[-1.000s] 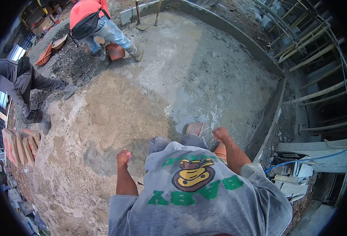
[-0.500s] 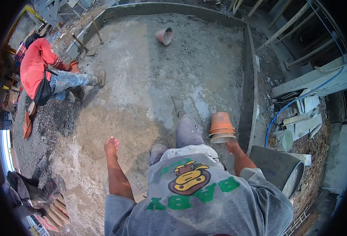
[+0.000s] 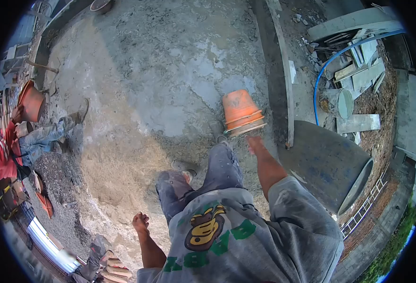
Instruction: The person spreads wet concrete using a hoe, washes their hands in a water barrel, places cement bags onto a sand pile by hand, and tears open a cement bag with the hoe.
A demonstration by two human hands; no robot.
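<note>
A stack of orange buckets (image 3: 242, 107) lies tipped in front of me, bases away and rims toward me. The lowest rim is pale with dried cement. My right hand (image 3: 254, 144) is at that rim with its fingers curled; the exact grip is too small to make out. Down at my left side, my left hand (image 3: 141, 221) hangs over the sandy ground with fingers loosely curled in and nothing in them. Below both hands are my dusty trousers (image 3: 224, 165) and the rough grey concrete floor (image 3: 170, 104).
A co-worker in a red top (image 3: 2, 155) handles another orange bucket (image 3: 32, 104) at the left. To my right are a low concrete edge (image 3: 283, 70), a large dark drum (image 3: 328, 165), a blue hose (image 3: 317, 89) and a pale bucket (image 3: 344, 104). Gravel (image 3: 64, 188) lies left.
My view has turned and moved forward. The bucket stack and my right hand have moved forward together, and the stack is more tilted. My left hand's fingers have curled in. The co-worker's bucket is raised.
</note>
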